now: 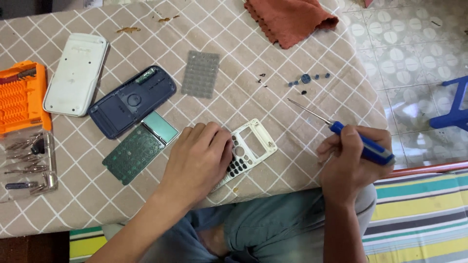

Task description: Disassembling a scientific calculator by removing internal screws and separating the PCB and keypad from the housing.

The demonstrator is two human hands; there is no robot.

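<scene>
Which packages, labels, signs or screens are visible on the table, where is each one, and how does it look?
Display screen: a pale green glass rectangle joined to the green circuit board, left of the left hand.
Orange bit case: a ribbed plastic tray at the left edge of the table.
Clear lid: a transparent panel below the orange case, with metal bits on it.
No labels or signs can be made out.

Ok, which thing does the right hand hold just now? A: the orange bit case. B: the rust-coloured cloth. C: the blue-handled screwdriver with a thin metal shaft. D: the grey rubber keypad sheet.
C: the right hand grips the blue-handled screwdriver, shaft pointing up-left over the checked tablecloth, while the left hand rests on the white calculator front cover.
</scene>
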